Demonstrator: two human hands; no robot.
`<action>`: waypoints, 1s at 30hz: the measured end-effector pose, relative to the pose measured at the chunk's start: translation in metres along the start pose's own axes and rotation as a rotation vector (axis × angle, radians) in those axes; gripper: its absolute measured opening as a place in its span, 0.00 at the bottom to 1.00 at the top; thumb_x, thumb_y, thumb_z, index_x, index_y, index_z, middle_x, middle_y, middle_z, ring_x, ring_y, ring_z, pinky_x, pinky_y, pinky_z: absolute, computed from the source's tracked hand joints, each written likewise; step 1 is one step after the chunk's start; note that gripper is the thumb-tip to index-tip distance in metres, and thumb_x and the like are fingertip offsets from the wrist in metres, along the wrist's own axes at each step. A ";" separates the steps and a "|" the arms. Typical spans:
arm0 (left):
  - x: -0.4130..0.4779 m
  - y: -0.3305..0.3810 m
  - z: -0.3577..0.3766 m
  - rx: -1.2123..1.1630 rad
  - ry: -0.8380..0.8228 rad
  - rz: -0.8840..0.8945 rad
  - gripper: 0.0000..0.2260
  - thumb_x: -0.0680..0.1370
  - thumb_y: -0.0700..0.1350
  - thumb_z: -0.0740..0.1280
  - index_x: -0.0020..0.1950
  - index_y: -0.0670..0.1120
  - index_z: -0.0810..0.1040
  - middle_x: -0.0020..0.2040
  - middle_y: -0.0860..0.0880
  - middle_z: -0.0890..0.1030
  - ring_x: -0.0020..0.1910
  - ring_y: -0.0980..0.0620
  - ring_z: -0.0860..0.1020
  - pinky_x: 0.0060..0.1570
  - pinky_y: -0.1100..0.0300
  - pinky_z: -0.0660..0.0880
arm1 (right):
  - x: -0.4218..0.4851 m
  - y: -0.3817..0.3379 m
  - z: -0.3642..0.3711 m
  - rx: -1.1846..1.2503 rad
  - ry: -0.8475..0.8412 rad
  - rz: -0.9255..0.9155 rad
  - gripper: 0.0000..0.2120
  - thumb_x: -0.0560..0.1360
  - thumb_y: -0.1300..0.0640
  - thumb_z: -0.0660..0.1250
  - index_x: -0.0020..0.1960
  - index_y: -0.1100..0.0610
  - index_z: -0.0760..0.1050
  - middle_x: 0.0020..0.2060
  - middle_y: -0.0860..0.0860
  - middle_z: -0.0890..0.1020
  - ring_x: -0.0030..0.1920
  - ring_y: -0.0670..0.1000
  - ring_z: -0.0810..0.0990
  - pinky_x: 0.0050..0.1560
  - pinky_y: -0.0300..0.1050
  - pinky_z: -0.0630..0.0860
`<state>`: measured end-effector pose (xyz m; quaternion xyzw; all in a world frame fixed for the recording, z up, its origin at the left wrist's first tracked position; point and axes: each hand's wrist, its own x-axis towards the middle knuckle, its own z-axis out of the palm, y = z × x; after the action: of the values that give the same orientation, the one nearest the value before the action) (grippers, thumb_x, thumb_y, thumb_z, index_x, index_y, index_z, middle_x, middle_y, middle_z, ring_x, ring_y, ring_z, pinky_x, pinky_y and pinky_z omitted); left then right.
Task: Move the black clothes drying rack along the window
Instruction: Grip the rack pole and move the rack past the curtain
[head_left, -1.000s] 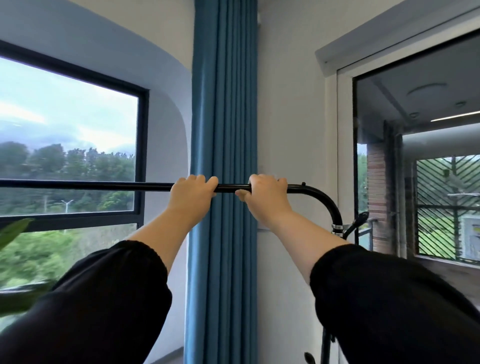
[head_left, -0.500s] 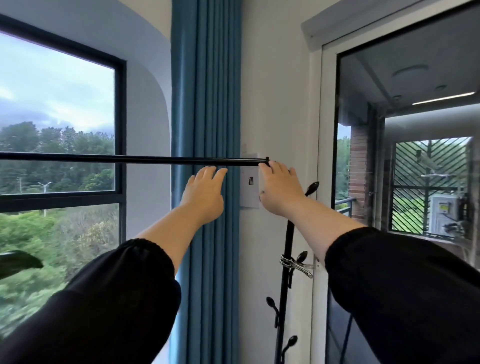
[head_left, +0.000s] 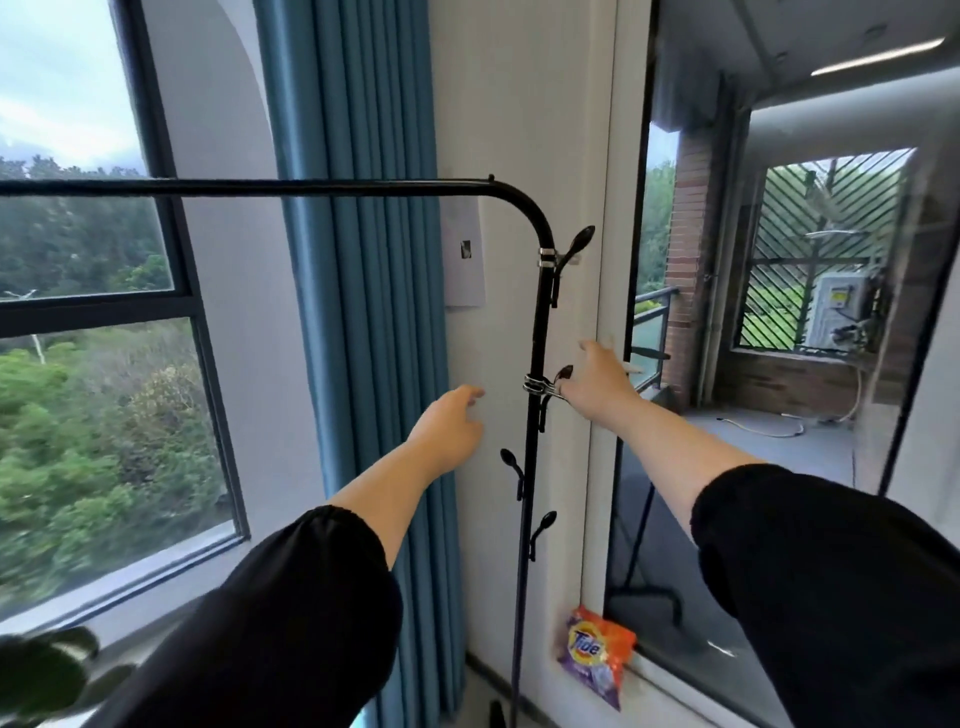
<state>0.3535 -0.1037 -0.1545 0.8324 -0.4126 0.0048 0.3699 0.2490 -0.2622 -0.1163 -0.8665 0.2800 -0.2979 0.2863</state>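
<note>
The black clothes drying rack (head_left: 535, 332) stands just in front of the white wall (head_left: 519, 130), its top bar running left across the window (head_left: 93, 291) and curving down into an upright post with hooks between the blue curtain (head_left: 363, 270) and the glass door (head_left: 779, 364). The post stands close to the door frame on its right, with little room left that way; along the window to the left the bar's path looks open. On the floor by the post's foot, a Tide detergent bag (head_left: 597, 652) leans against the door's lower frame; what is in it cannot be seen. A dark plant leaf (head_left: 41, 675) shows at the lower left corner.

The left hand (head_left: 449, 431) hangs left of the post, fingers loosely spread, grip holding nothing. The right hand (head_left: 597, 382) is beside the middle hook, grip wide, also holding nothing. A second ago both hands clasped the top bar; half a second ago they had opened just below it, and now they are lower, at mid-post height.
</note>
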 end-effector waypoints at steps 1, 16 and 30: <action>0.001 -0.006 0.008 -0.027 -0.017 -0.013 0.21 0.79 0.38 0.57 0.72 0.47 0.64 0.71 0.47 0.69 0.68 0.49 0.69 0.57 0.64 0.65 | 0.001 0.007 0.005 0.020 -0.011 0.026 0.33 0.73 0.58 0.67 0.74 0.62 0.57 0.71 0.61 0.66 0.71 0.61 0.65 0.69 0.53 0.65; 0.052 -0.062 0.128 -0.337 -0.085 -0.295 0.31 0.72 0.45 0.72 0.72 0.49 0.63 0.65 0.50 0.74 0.63 0.51 0.74 0.63 0.58 0.69 | 0.056 0.114 0.066 0.428 -0.317 0.045 0.20 0.72 0.50 0.70 0.60 0.55 0.69 0.46 0.39 0.71 0.54 0.45 0.72 0.53 0.30 0.63; 0.076 -0.105 0.217 -0.487 -0.113 -0.510 0.14 0.78 0.50 0.62 0.61 0.46 0.76 0.60 0.48 0.80 0.61 0.50 0.74 0.64 0.52 0.68 | 0.091 0.140 0.141 0.582 -0.581 -0.062 0.07 0.73 0.65 0.69 0.40 0.54 0.80 0.43 0.57 0.83 0.51 0.58 0.83 0.60 0.52 0.77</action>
<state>0.4118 -0.2495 -0.3529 0.7951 -0.2004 -0.2320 0.5233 0.3609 -0.3712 -0.2696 -0.8055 0.0652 -0.1163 0.5773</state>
